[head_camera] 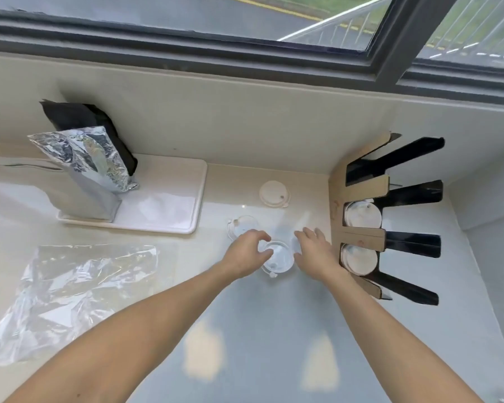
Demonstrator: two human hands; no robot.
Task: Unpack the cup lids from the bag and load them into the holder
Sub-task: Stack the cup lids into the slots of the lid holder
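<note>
A clear plastic bag sleeve (285,228) with clear cup lids (278,258) lies on the counter between my hands. My left hand (246,250) curls its fingers round the lids at the near end. My right hand (313,248) grips the sleeve's right side. A single clear lid (242,226) lies just beyond my left hand, and a white lid (274,194) lies farther back. The wood-and-black holder (358,237) stands at the right, with white lids stacked in two slots (362,215) (360,258).
An empty crumpled clear bag (70,289) lies at the near left. A white tray (169,210) at the back left holds a silver foil pouch (90,173) and a black pouch (79,117). A wall and window ledge close the back.
</note>
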